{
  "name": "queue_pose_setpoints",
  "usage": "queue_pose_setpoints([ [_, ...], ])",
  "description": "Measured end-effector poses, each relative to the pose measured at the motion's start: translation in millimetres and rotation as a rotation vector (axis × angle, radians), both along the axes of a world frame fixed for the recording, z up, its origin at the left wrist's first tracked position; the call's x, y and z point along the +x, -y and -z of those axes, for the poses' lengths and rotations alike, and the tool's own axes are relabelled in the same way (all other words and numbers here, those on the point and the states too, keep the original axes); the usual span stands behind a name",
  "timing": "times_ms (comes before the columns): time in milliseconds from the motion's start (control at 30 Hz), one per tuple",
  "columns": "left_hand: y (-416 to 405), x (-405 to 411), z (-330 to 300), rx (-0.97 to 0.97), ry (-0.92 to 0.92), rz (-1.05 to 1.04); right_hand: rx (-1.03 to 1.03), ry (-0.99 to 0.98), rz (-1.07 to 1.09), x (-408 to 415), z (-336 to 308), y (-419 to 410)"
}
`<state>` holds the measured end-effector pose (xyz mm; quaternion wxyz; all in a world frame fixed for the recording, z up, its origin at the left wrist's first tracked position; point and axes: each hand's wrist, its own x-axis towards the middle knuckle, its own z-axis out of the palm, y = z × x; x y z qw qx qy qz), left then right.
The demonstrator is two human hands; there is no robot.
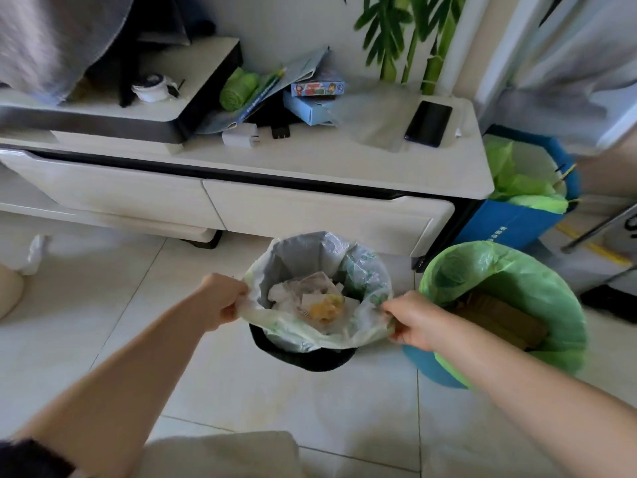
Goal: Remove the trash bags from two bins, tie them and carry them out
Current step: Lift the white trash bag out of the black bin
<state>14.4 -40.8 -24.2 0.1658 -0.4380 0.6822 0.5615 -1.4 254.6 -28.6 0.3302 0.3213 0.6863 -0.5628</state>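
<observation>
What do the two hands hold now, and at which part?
Both hold the white trash bag at its rim: left hand on the left side, right hand on the right.

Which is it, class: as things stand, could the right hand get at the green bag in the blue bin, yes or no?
Probably yes, but not at once. The right hand is gripping the rim of the white bag in the black bin. The green bag lies open just beside it, with nothing between, so it would first have to let go.

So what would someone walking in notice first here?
Two hands, the left hand and right hand, grip opposite edges of a white trash bag in a black bin at centre floor. Right beside it stands a blue bin lined with a bright green bag.
</observation>
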Motion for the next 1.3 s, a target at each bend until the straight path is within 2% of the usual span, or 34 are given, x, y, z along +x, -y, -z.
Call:
queue_pose_setpoints([
  [200, -6, -7, -5, -0.01, -0.047, -0.148, -0.017, -0.139, 0.171, -21, -17, -9],
  [433, -9, -15, -23, -0.115, -0.286, -0.074, -0.09, -0.398, 0.184, -23, -36, -9],
  [567, -1, -7, -31, -0.119, -0.316, 0.036, -0.035, -0.47, 0.044, -12, -44, -22],
  [700, 19, 12, -37, -0.09, -0.246, 0.18, 0.077, -0.469, -0.196, -2, -49, -42],
  [867, 39, 30, -38, -0.174, 0.074, 0.391, 0.222, -0.274, -0.436, 11, -49, -58],
  [933, 39, 32, -36, -0.196, 0.135, 0.518, 0.293, -0.259, -0.492, 11, -49, -60],
  [1067, 24, 17, -25, -0.377, -0.029, 0.609, 0.539, -0.426, -0.574, 1, -47, -55],
  [1167, 8, 3, -16, -0.645, -0.15, 0.668, 0.636, -0.517, -0.695, -9, -41, -40],
  [1233, 2, -4, -11, -0.769, -0.166, 0.7, 0.667, -0.551, -0.764, -13, -35, -28],
  [1300, -1, -8, -8, -0.805, -0.143, 0.71, 0.697, -0.564, -0.799, -18, -29, -18],
])
